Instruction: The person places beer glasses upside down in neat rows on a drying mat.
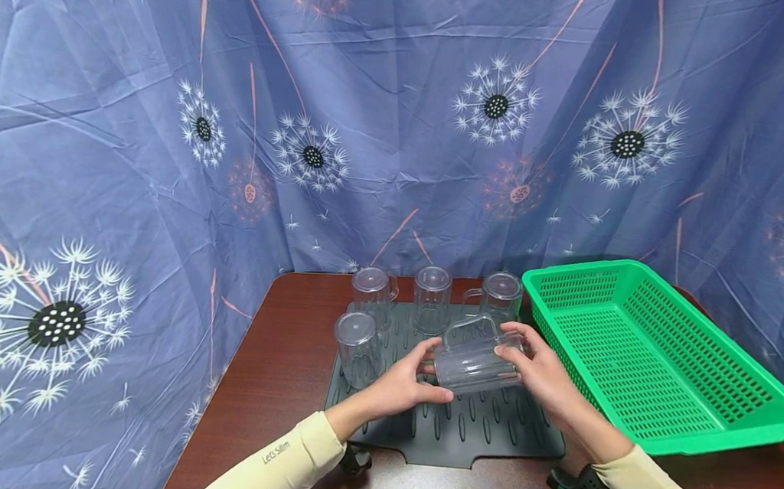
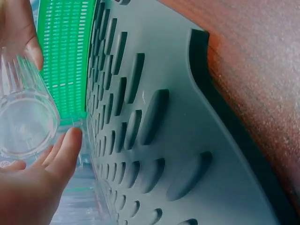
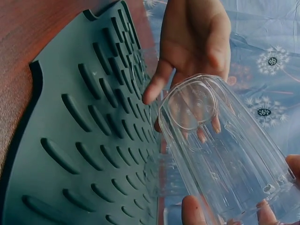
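Observation:
A clear glass mug point(image 1: 475, 368) lies on its side in the air over the dark ribbed mat point(image 1: 446, 441), its handle pointing up and away. My right hand point(image 1: 542, 370) grips it by the right end, with thumb and fingers around the glass. At the left end, my left hand point(image 1: 403, 387) spreads its fingers and thumb loosely about the mug's round base point(image 3: 193, 104). That base faces the left palm in the right wrist view. In the left wrist view, the left hand point(image 2: 44, 180) is below the base, its fingers uncurled.
Several more clear mugs stand on the mat's left and back parts, among them a front-left one point(image 1: 358, 353) and a back-middle one point(image 1: 432, 301). A green slotted basket point(image 1: 708, 442) sits on the brown table point(image 1: 242, 386) at right. Blue patterned cloth point(image 1: 401, 122) hangs behind.

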{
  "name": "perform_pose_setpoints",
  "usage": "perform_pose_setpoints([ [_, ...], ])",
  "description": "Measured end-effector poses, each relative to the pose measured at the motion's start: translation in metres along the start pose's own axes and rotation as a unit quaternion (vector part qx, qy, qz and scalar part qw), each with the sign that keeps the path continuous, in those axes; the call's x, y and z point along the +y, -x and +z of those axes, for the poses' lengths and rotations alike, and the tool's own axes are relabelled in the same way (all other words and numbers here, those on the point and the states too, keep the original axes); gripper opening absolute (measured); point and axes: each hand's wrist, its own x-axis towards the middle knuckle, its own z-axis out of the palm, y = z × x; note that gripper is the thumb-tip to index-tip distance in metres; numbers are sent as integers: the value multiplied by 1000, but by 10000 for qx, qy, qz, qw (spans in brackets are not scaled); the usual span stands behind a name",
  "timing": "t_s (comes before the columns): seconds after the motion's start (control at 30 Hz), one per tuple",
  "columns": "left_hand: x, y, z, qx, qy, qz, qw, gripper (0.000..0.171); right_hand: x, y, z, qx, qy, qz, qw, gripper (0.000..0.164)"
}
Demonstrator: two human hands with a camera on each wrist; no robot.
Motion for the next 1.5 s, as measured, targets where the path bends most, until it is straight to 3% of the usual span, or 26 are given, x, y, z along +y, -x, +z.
perform_pose_setpoints([
  [0.57,-2,1,3,212,547,133,9982,79,11,-2,16,110,-446,313,9985,56],
  [0.8,-4,0,3,379,534,171,9977,74,13,-3,21,31,-1123,442,9927,53],
  [1.13,-1,2,3,707,697,308,9946,68,13,-2,24,-292,-1374,567,9885,55],
  [1.5,6,0,-3,1232,210,192,9920,62,18,-7,24,-534,-1632,605,9833,59],
])
